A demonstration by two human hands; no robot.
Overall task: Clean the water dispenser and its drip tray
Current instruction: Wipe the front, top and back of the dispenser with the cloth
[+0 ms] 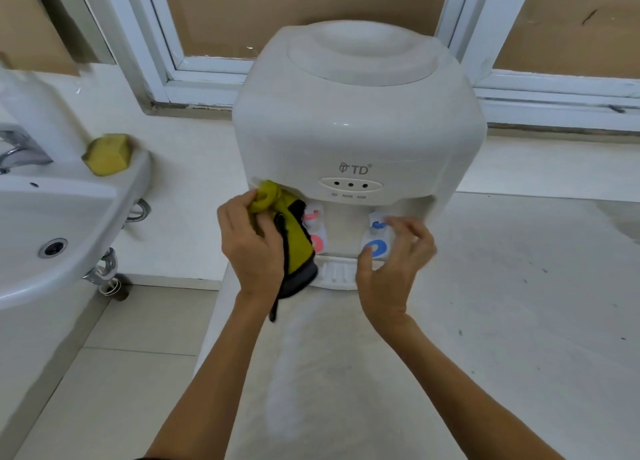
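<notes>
Dispenser [356, 113]: white countertop unit, standing upright on the pale desk [519, 286] before a window [166, 44]; no bottle fitted; three indicator lights on the front panel. Taps: red one [313, 217] on the left, blue one [377, 225] on the right, both in the front recess. Drip tray [337, 274]: white, slotted, seated at the base below the taps, apparently not yet taken out. Cloth [294, 238]: yellow with a dark edge, bunched at the left corner of the recess and hanging down over the red tap. Progress, as a judgement: wiping of the front recess is under way; body and top look clean enough, though whether they have been wiped cannot be told; the tray and blue tap appear to remain. Left hand [251, 245]: grip closed round the bunched cloth, pressing it to the dispenser front. Right hand [391, 258]: grip loose and fairly wide, fingers lightly curled, holding nothing, fingertips at or just beside the blue tap; contact cannot be told. Surroundings: white sink [79, 224] at left with a metal faucet [20, 148]; a yellow sponge [107, 154] on its rim; tiled floor [138, 338] below.
</notes>
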